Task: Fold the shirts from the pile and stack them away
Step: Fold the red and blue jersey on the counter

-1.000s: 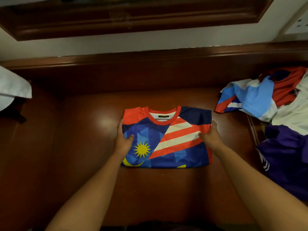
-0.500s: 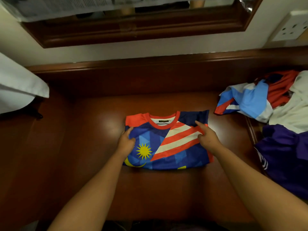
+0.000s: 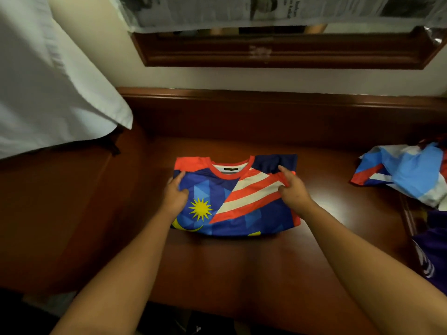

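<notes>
a folded jersey (image 3: 235,197) is lying mid-desk (image 3: 242,267). the left hand (image 3: 174,196) and right hand (image 3: 292,191) are pinching its side edges, fingers curled. thin, slippery fabric probably needs support under both sides. the unfolded pile (image 3: 406,175) is waiting at right.

Left hand (image 3: 174,197) covers the left edge of the folded shirt (image 3: 235,197), and the right hand (image 3: 294,193) covers its right edge, so whether fingers reach under the cloth cannot be told; the small label inside the collar is too small to read. The pile of shirts (image 3: 402,174) on the right and a purple garment (image 3: 433,252) below it are cut off by the right edge, their full shapes unknown. White cloth (image 3: 46,88) at upper left runs out of frame, and the newspaper print (image 3: 254,10) along the top is blurred and cropped.
</notes>
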Demonstrator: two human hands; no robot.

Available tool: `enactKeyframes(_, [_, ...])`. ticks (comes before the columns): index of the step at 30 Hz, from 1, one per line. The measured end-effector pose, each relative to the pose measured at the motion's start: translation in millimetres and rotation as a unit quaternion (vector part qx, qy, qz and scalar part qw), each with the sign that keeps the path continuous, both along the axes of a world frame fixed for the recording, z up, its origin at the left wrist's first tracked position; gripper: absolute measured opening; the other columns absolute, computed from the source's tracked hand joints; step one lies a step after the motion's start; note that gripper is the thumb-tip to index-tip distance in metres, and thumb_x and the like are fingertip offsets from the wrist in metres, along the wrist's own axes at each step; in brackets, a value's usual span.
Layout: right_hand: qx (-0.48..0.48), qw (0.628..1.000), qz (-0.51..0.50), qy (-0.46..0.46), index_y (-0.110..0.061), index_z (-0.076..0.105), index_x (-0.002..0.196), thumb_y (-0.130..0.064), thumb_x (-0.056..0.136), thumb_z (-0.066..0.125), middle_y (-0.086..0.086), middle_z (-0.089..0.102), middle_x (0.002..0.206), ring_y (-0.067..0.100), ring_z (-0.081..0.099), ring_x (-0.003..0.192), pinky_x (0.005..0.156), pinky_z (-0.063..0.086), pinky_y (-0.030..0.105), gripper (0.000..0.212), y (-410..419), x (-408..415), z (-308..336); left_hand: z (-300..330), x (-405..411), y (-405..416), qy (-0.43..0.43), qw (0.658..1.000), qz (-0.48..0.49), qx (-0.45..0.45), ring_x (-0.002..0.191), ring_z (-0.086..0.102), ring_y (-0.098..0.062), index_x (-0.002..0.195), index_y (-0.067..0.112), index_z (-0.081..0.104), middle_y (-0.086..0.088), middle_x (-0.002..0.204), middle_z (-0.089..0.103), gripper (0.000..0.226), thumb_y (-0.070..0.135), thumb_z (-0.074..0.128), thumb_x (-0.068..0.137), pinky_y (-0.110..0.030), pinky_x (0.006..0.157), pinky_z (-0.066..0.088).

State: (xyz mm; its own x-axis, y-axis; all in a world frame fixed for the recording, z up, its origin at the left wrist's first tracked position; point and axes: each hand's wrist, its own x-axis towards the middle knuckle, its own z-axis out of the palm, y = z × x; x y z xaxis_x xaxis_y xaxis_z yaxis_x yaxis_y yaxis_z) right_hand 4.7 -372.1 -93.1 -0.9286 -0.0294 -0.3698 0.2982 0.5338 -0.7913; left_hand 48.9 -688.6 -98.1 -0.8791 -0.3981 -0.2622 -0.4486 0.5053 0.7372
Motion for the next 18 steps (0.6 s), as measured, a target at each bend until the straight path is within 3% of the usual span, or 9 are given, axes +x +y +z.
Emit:
enactKeyframes(2, [0.004,1.0,0.007,0.008,-0.019,0.031,0.15,0.004,0.095,0.043,0.01,0.035,0.149,0.03,0.042,0.13,0.08,0.047,0.025,0.061,-28,-10,1,-1,-6,-30,-0.002,1.0,0.006,-0.01,0.118,0.052,-0.037,0.142,0.012,0.045,-0.019,0.135,0.043,0.062,-0.009,0.049,0.084,-0.047,0.099,0.045])
enactKeyframes(5, [0.011,1.0,0.01,0.006,-0.019,0.03,0.15,0.004,0.095,0.043,0.01,0.035,0.148,0.029,0.046,0.125,0.062,0.043,0.014,0.061,-70,-27,-3,-5,-22,-74,-0.011,1.0,0.004,-0.015,0.115,0.052,-0.038,0.143,0.014,0.044,-0.019,0.134,0.043,0.064,-0.008,0.049,0.083,-0.049,0.096,0.047])
enactKeyframes(8, [0.019,1.0,0.007,0.006,-0.02,0.03,0.15,0.004,0.095,0.043,0.012,0.034,0.15,0.032,0.047,0.125,0.069,0.048,0.023,0.062,-109,-47,-12,-13,-47,-117,-0.01,1.0,-0.007,-0.021,0.122,0.048,-0.038,0.143,0.014,0.045,-0.019,0.139,0.04,0.064,-0.008,0.049,0.082,-0.049,0.1,0.044])
enactKeyframes(12, [0.029,1.0,-0.009,-0.003,-0.022,0.029,0.15,0.005,0.095,0.043,0.012,0.035,0.149,0.029,0.052,0.116,0.055,0.044,0.019,0.063,-152,-75,-27,-25,-83,-158,-0.006,0.999,-0.027,-0.044,0.131,0.041,-0.037,0.143,0.01,0.043,-0.022,0.144,0.037,0.065,-0.011,0.047,0.082,-0.044,0.107,0.038])
enactKeyframes(14, [0.031,0.999,-0.017,0.0,-0.021,0.03,0.15,0.006,0.094,0.043,0.012,0.035,0.149,0.03,0.051,0.118,0.058,0.046,0.02,0.064,-167,-86,-35,-33,-99,-172,-0.007,0.998,-0.043,-0.055,0.132,0.039,-0.037,0.144,0.009,0.041,-0.023,0.144,0.036,0.066,-0.012,0.047,0.081,-0.042,0.109,0.035])
enactKeyframes(18, [0.061,0.997,-0.039,-0.015,-0.017,0.028,0.15,0.005,0.092,0.044,0.014,0.034,0.149,0.035,0.047,0.124,0.08,0.046,0.032,0.064,-181,-95,-51,-49,-115,-187,-0.011,0.995,-0.074,-0.068,0.138,0.032,-0.036,0.145,0.004,0.037,-0.025,0.148,0.03,0.068,-0.013,0.049,0.081,-0.032,0.113,0.025])
